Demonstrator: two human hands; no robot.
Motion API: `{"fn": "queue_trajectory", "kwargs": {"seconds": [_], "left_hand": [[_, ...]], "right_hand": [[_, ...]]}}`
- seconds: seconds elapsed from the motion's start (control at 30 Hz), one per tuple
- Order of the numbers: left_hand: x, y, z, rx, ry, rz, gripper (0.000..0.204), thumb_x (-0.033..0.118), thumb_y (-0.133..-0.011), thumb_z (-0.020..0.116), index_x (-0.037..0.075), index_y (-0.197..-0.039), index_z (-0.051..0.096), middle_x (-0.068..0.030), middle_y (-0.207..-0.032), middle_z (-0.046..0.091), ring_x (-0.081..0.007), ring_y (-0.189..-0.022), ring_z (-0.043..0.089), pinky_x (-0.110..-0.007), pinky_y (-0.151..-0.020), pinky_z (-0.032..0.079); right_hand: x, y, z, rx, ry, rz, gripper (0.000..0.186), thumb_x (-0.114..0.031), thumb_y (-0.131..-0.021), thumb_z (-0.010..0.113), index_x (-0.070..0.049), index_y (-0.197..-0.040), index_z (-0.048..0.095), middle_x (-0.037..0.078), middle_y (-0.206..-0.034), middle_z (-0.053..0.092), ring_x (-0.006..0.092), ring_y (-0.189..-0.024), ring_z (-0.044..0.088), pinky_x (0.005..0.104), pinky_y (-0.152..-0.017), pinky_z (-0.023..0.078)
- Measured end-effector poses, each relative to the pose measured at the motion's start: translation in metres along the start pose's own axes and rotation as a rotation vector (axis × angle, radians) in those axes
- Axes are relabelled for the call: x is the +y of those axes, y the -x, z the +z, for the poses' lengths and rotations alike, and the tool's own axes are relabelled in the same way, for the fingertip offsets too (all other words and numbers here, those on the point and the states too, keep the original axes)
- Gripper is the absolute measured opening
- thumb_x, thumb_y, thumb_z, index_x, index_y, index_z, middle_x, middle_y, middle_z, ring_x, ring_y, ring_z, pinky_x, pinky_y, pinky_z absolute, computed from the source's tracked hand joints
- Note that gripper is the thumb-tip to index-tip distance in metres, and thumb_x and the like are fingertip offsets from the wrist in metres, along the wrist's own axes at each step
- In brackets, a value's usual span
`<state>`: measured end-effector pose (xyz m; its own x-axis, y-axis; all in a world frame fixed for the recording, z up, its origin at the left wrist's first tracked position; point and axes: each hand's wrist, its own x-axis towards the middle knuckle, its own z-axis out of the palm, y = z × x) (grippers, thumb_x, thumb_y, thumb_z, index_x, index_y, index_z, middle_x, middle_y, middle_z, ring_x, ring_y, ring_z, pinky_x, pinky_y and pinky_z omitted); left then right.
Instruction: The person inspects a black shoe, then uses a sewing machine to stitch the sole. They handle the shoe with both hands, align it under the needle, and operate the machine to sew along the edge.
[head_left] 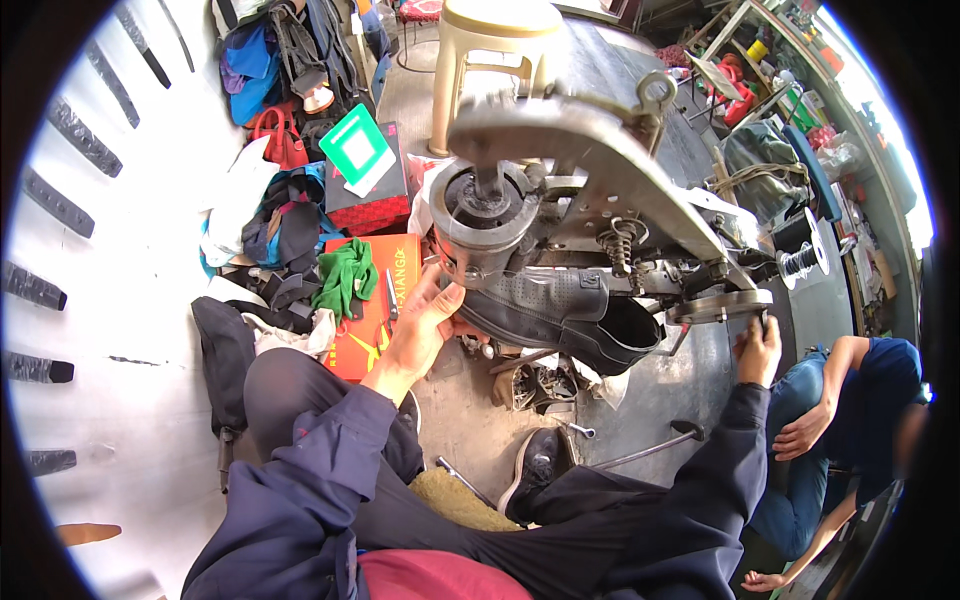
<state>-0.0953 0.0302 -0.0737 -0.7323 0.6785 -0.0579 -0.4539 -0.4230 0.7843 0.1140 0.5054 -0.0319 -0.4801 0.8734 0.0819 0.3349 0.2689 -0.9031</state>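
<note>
A black leather slip-on shoe (540, 305) sits under the head of a metal hand-cranked shoe-stitching machine (610, 165), its opening to the right. My left hand (425, 325) is closed on the toe end, thumb on the upper; the fingers underneath are partly hidden. The machine's round cylinder head (480, 225) stands just above that hand. At the machine's right end, my right hand (757, 350) is closed around the small handle of the hand wheel (722, 306). A spool of thread (800, 262) is mounted beyond the wheel.
On the left lie an orange box (365, 350), a green cloth (347, 275) and piled scraps. A cream stool (490, 50) stands behind the machine. Below the shoe are a container of small parts (545, 385) and a wrench (580, 430). Another person (850, 420) sits at the right.
</note>
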Motion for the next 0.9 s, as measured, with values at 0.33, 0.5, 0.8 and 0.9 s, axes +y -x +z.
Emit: {"fn": "queue_trajectory", "kwargs": {"seconds": [0.33, 0.5, 0.8, 0.9], "left_hand": [[-0.002, -0.001, -0.001, 0.05, -0.015, 0.018, 0.046, 0.034, -0.108, 0.057, 0.008, -0.144, 0.046, -0.0085, -0.119, 0.068, -0.0205, -0.092, 0.073, -0.038, -0.07, 0.062], [0.0, 0.0, 0.001, 0.056, -0.021, 0.035, 0.046, 0.033, -0.107, 0.058, 0.008, -0.144, 0.046, -0.0083, -0.119, 0.069, -0.0208, -0.09, 0.074, -0.037, -0.068, 0.062], [0.003, -0.001, 0.004, 0.075, 0.013, 0.037, 0.044, 0.031, -0.108, 0.057, 0.008, -0.144, 0.046, -0.0074, -0.12, 0.069, -0.0191, -0.09, 0.073, -0.037, -0.069, 0.063], [0.002, -0.001, 0.003, 0.072, 0.007, 0.04, 0.044, 0.031, -0.108, 0.057, 0.008, -0.144, 0.046, -0.0074, -0.119, 0.069, -0.0191, -0.089, 0.073, -0.036, -0.069, 0.063]], "right_hand": [[-0.037, 0.073, 0.039, -0.426, 0.051, -0.063, 0.023, -0.024, -0.102, 0.064, -0.001, -0.099, 0.063, 0.004, -0.071, 0.063, 0.009, -0.057, 0.058, 0.0248, -0.053, 0.044], [-0.016, 0.009, -0.003, -0.075, 0.02, -0.145, 0.019, -0.025, -0.105, 0.062, -0.006, -0.099, 0.064, 0.001, -0.07, 0.06, 0.0079, -0.055, 0.053, 0.0252, -0.049, 0.042], [0.001, 0.071, 0.062, -0.608, 0.143, 0.107, 0.029, -0.026, -0.102, 0.065, 0.002, -0.105, 0.062, 0.009, -0.074, 0.067, 0.0124, -0.059, 0.063, 0.0279, -0.051, 0.047], [-0.043, 0.07, 0.034, -0.382, -0.031, -0.192, 0.026, -0.023, -0.103, 0.064, 0.001, -0.092, 0.062, 0.006, -0.072, 0.065, 0.0113, -0.058, 0.059, 0.0249, -0.053, 0.045]]}}
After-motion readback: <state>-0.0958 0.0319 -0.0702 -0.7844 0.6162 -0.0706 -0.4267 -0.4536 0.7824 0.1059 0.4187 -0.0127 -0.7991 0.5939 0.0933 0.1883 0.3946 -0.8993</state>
